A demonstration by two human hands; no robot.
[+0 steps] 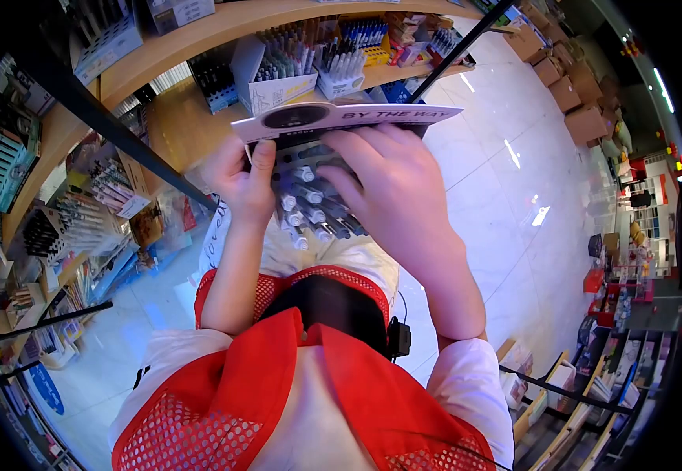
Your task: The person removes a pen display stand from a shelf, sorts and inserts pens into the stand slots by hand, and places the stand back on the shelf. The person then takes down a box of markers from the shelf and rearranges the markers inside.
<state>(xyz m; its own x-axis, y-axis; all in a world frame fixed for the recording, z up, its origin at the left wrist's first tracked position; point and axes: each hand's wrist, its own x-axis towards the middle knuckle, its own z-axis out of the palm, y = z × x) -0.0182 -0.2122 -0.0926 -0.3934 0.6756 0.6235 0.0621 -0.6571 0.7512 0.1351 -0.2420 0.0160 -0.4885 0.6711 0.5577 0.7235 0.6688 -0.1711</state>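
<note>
In front of my waist is a pen display box [278, 143] with a raised header card [392, 114] reading "BY THE WAY". Several pens [309, 192] with pale, clear ends stand in it, their ends pointing toward me. My left hand [246, 180] is closed on the box's left side, thumb over the near edge. My right hand [396, 184] lies over the right side, fingers bent against the dark panel below the header and thumb near the pens. Its palm hides that part of the box, and whether it also pinches a pen is hidden.
A wooden shelf [176, 118] ahead carries a white box of pens [278, 86] and other pen boxes. Black shelf posts [113, 129] cross at left. Packed pen racks [3, 161] stand left, cardboard boxes [568, 86] far right, and another shelf unit [584, 400] lower right.
</note>
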